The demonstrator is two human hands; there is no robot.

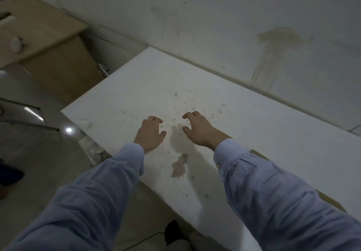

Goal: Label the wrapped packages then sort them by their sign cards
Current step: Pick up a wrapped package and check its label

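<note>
My left hand and my right hand hover side by side over the middle of a white table, palms down. The fingers of both are curled and apart, and neither holds anything. Both arms wear light blue sleeves. No wrapped package, label or sign card shows anywhere in the head view. The tabletop under my hands is speckled with dark spots and has a chipped brown patch.
A stained white wall runs along the table's far edge. A wooden desk stands at the left, past a gap. A metal frame crosses the shiny floor at left. A dark shoe and a cable lie below.
</note>
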